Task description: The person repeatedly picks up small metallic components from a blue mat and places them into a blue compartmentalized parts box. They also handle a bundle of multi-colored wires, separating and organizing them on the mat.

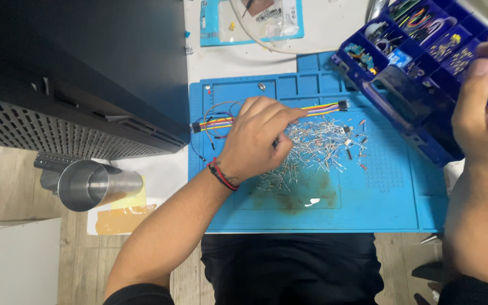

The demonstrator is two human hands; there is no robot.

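Note:
My left hand (255, 141) rests palm down on the blue work mat (368, 197), fingers bent over a loose heap of small wire-legged electronic parts (317, 147). Whether it pinches any part is hidden by the fingers. A bundle of coloured jumper wires (323, 107) runs under and behind that hand. My right hand (481, 107) grips the near edge of a dark blue compartment organizer box (408, 85), which is tilted up at the right and holds several small components and wires.
A large black perforated case (69, 73) fills the left. A shiny metal cylinder (100, 183) lies beside it over yellow paper. A blue packet (249, 20) and a white cable lie at the back. The mat's front edge meets my lap.

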